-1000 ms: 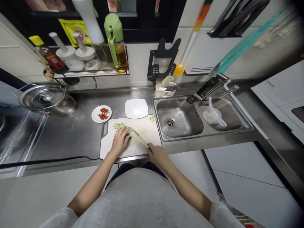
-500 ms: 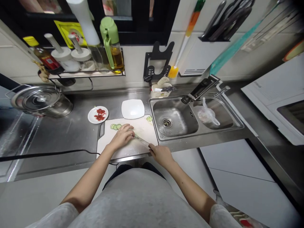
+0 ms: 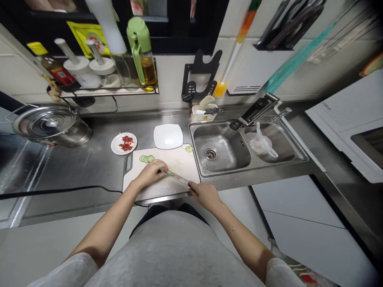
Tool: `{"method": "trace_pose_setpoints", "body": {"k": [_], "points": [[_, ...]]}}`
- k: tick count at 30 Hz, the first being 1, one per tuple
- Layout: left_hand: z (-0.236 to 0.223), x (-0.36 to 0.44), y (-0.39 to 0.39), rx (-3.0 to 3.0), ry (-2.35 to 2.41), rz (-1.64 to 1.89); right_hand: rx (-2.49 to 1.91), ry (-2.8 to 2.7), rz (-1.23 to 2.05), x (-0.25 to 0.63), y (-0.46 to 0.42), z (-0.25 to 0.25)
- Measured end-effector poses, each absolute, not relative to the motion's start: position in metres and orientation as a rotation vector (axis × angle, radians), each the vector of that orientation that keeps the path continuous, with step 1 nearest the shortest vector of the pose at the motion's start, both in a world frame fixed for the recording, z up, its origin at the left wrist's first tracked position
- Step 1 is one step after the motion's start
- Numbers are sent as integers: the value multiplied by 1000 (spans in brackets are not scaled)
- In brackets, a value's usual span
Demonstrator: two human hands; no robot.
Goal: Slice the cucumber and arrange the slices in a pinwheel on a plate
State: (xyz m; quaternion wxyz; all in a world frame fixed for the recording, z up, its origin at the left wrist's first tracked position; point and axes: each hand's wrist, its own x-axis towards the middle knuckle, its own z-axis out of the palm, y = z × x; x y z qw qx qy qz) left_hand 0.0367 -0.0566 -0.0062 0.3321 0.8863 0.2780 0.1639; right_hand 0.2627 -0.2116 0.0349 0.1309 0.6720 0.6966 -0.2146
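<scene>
My right hand [image 3: 206, 195] is wrapped around the handle of a knife [image 3: 180, 178], whose blade points left and lies low over the white cutting board [image 3: 142, 194]. Curled beside the blade's tip, my left hand [image 3: 152, 173] has its fingers closed on a small green piece of cucumber [image 3: 162, 170], mostly hidden by the fingers. Just behind that hand several cucumber slices [image 3: 147, 159] overlap in a row. A lone cucumber piece [image 3: 189, 149] sits at the board's far right corner.
Behind the board stands an empty white square plate [image 3: 168, 136]; left of it, a small plate [image 3: 115, 148] holds chopped red bits. A double sink [image 3: 221, 139] with a plastic bag [image 3: 261, 143] adjoins on the right. A lidded steel pot [image 3: 72, 133] is far left. A black cable [image 3: 74, 188] crosses the counter.
My left hand has drawn slightly toward me, its fingers curling in more around the green piece by the knife tip. My right hand keeps its hold on the knife, which has barely moved.
</scene>
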Motion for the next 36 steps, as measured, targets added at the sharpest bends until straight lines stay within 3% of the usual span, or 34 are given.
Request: {"method": "trace_pose_setpoints", "body": {"k": [6,11,18,29,34,36], "points": [[-1,37,-54,2235,751,399,1968,2031,-695,265,-214,31],[-7,40,-49,1841,748,479,2003,2010,-739,271,-217,33],[-52,33,-23,1401,1443,812,2107,1874,-785,283,-223,33],[-65,36,-18,1831,1877,316,2126,1896,-814,284,-221,22],[-46,50,-23,2002,1884,434,2146,1887,-805,285,-219,24],[-30,62,-30,2150,1581,516,2159,1883,-811,286,-219,24]]}}
